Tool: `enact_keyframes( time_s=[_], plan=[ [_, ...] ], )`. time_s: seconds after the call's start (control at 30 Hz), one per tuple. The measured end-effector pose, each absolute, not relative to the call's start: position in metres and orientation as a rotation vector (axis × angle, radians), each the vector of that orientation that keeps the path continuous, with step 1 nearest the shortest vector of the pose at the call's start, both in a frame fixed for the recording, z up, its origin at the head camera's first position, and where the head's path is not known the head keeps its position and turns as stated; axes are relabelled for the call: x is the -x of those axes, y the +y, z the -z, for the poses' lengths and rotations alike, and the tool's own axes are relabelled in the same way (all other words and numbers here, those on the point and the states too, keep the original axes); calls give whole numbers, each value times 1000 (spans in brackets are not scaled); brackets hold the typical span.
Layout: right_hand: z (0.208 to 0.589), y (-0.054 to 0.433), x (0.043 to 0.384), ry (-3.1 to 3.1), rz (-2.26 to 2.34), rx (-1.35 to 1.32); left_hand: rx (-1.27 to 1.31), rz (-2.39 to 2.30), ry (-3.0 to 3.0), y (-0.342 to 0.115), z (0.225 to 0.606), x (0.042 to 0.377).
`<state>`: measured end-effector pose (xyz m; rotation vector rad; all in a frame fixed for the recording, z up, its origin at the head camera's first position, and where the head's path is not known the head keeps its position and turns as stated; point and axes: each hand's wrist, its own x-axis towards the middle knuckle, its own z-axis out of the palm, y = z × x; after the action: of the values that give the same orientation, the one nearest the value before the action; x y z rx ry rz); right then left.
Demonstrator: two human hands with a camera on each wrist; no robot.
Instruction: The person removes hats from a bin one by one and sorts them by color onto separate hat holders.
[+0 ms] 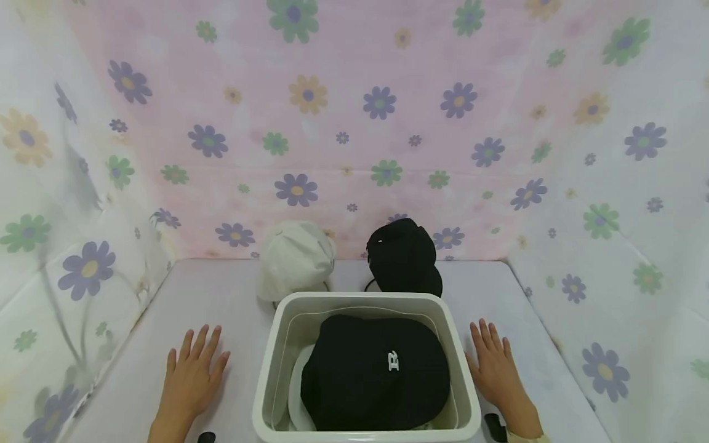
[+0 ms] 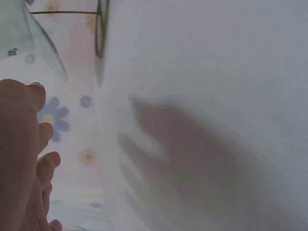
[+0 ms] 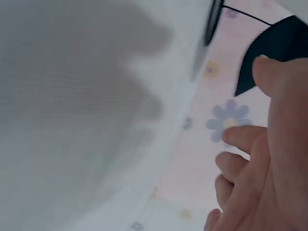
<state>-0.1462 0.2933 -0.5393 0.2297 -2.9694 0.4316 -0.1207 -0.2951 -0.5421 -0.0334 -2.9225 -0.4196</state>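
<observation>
A light plastic tub [image 1: 268, 369] stands on the table between my hands. Inside it lies a black cap [image 1: 360, 375] with a white letter R, and a white rim [image 1: 299, 387] shows beneath its left side. My left hand [image 1: 194, 372] is to the tub's left, palm down, fingers spread and holding nothing. Over on the right, my right hand [image 1: 495, 364] is also empty with straight fingers, its thumb close by the tub's wall. Behind the tub are a white cap [image 1: 296, 261] on the left and a second black cap [image 1: 403, 258] on the right.
Each rear cap sits on a thin wire stand: a brassy one [image 2: 100, 29] under the white cap, a dark one [image 3: 213, 21] under the black. Flower-printed cloth [image 1: 343, 154] walls in the white table [image 1: 210, 295] at the back and both sides.
</observation>
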Motion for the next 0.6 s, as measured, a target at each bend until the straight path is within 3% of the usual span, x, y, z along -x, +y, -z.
enact_keyframes(
  time_s=[0.27,0.6],
  plan=[
    [458,282,127,-2953,-548,-267,106,535,-2930,-288,490,114],
    [373,246,117,-2761,-386,-684,374,898,-2808,-251,422,108]
  ],
)
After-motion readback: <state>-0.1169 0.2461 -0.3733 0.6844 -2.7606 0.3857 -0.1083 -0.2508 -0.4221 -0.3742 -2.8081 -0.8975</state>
